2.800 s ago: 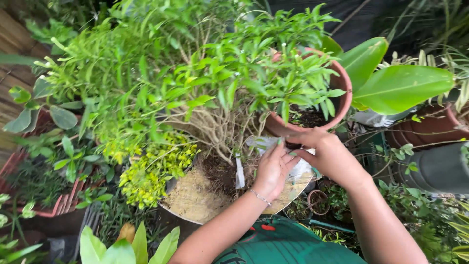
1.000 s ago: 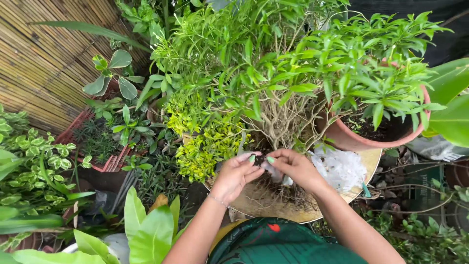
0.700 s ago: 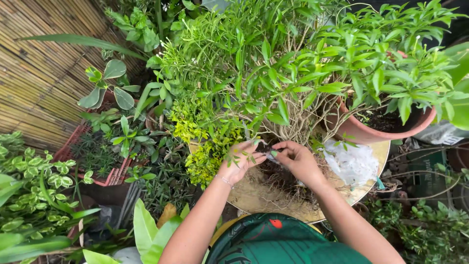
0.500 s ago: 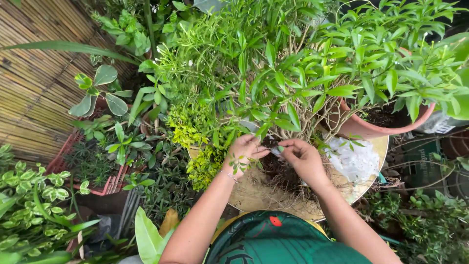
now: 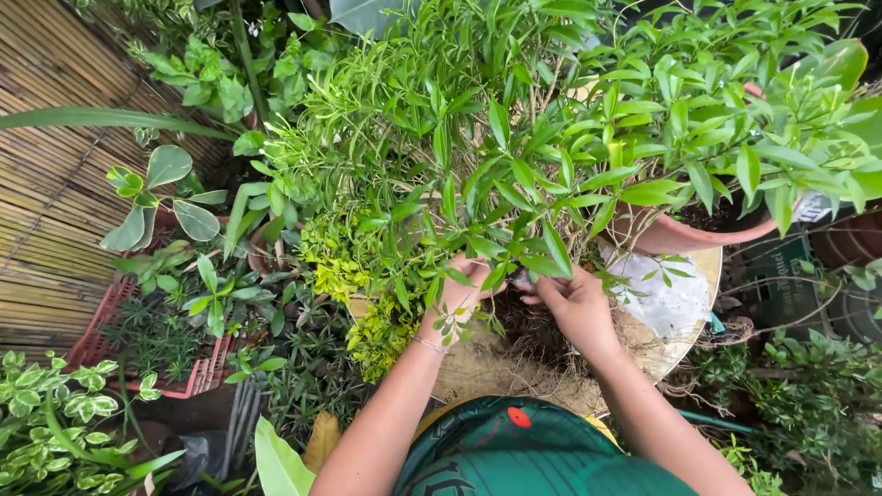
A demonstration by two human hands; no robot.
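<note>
A bushy green plant (image 5: 478,156) with thin pale stems grows from a dark root ball (image 5: 528,335) on a round tan dish (image 5: 478,372) of sandy soil. My left hand (image 5: 459,292) is curled around stems and leaves at the plant's base. Just right of it, my right hand (image 5: 577,310) pinches the stems with its fingertips close to the left hand. Leaves hide what lies between the fingers. A terracotta pot (image 5: 675,237) with another leafy plant leans over the dish's right side, and crumpled white plastic (image 5: 666,296) lies under it.
A bamboo screen (image 5: 50,193) covers the left. A red crate (image 5: 101,344) of small plants stands lower left, with variegated foliage (image 5: 41,422) beside it. Yellow-green shrubs (image 5: 344,266) crowd the dish's left edge. Dark pots and wiry plants fill the right.
Both hands have moved up from the dish's edge into the plant's base and closed on the stems. The view has tilted toward the foliage.
</note>
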